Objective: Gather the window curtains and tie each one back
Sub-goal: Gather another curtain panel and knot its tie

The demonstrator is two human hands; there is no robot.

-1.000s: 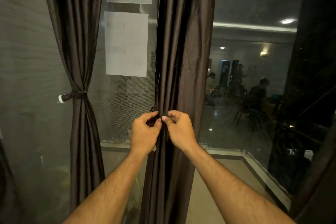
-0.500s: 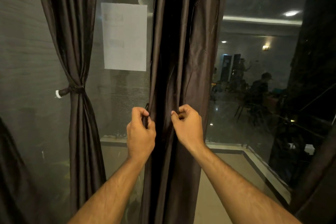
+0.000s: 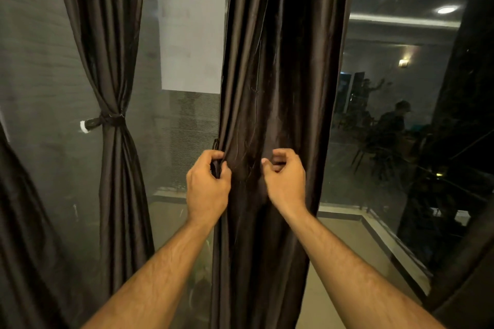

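Middle curtain [image 3: 280,88]: dark brown, glossy, hanging straight down the centre of the view, top and hem both cut off by the frame. Left hand [image 3: 207,187] at its left edge, fingers curled tight round a dark strip or fold of fabric there; whether tie band or hem, impossible to tell. Right hand [image 3: 286,179] just in front of the folds on the right half of the same curtain, fingers [image 3: 279,153] bent and thumb drawn toward them; whether pinching cloth or closed on nothing, not clear, since the fingertips merge with the dark fabric. Hands apart, a bunch of gathered folds between them.

Left curtain [image 3: 112,61] already cinched at mid-height by a dark tie band [image 3: 111,120] with a white end [image 3: 85,127] sticking out leftward. More dark cloth at the far left edge and the lower right corner, mostly cut off.

Behind: window glass [image 3: 184,141] with a pale paper sheet [image 3: 191,40] stuck on it between the two curtains, print unreadable. Right pane full of dim reflections: ceiling light [image 3: 446,9], wall lamp [image 3: 404,62], blurred seated figures. Pale floor and a raised sill [image 3: 344,214] beyond the glass.
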